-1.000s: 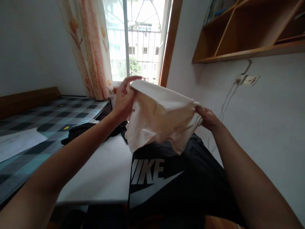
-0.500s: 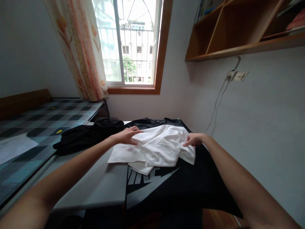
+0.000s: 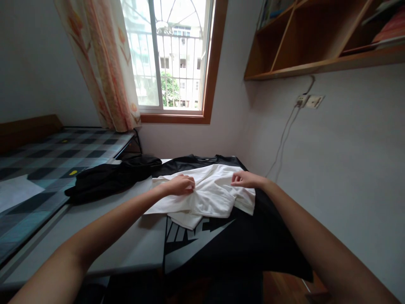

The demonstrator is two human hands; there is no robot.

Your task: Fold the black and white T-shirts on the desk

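A rumpled white T-shirt [image 3: 211, 202] lies across a black T-shirt [image 3: 253, 245] with a large grey print. My left hand [image 3: 181, 185] is closed in a pinch on the middle of the white cloth, and creases run out from its fingertips. Over the right part of the white shirt is my right hand [image 3: 246, 179]. Its fingers are loosely bent and apart, with no cloth seen between them; whether the tips touch the shirt is unclear. The black shirt is spread on a pale tabletop [image 3: 126, 245] and hangs past its front edge.
Another dark garment [image 3: 110, 179] lies bunched on the left of the table. Beside it is a bed with a checked cover [image 3: 95, 145] and a white paper sheet [image 3: 19, 192]. A wooden shelf [image 3: 303, 69] and a socket [image 3: 314, 101] with hanging cables are on the right wall.
My left hand has moved right and its spread fingers have closed on the white T-shirt. My right hand has shifted up and left, its fingers now curled. The camera view has moved slightly.
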